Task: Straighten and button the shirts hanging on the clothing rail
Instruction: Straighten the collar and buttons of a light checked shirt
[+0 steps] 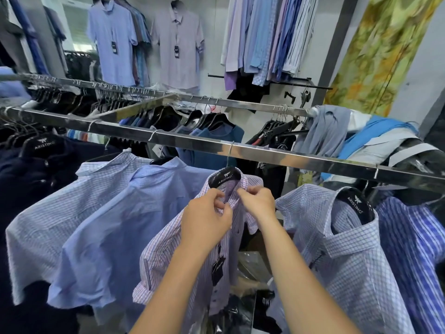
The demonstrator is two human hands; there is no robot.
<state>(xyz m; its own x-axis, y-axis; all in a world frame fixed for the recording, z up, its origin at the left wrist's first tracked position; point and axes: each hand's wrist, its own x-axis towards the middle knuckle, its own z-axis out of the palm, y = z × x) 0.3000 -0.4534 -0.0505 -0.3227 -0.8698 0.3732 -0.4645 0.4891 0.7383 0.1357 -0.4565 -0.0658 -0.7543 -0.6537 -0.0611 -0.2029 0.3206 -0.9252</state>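
Spanning the view from left to right, the chrome clothing rail (265,153) is seen sloping down toward the right edge. 5 shirts are hung from it side by side, nearest the camera. At the far left a pale checked shirt (48,213) is hung, and a plain light-blue shirt (108,237) is placed just beside it. To the right of centre a second checked shirt (337,249) is hung with its collar open, followed by a blue striped shirt (414,249) at the frame edge.

Between these, at the centre, the pink-striped shirt (168,249) is suspended. Its long axis is set roughly upright, collar at the top under the rail and hem toward the bottom of the frame. Its button front is turned toward the camera, and 1 short sleeve is angled down and to the left. It is carried on a black hanger (225,177) (white lettering is printed on it), whose wire hook is looped over the rail.

The left hand (204,222) is curled at the neck, with the fabric edge pinched between thumb and fingers. The right hand (257,203) is closed on the opposite collar edge in the same way, so both sides are held close together just below the hanger. A dark tag (218,268) is seen dangling on the front placket, below the hands.
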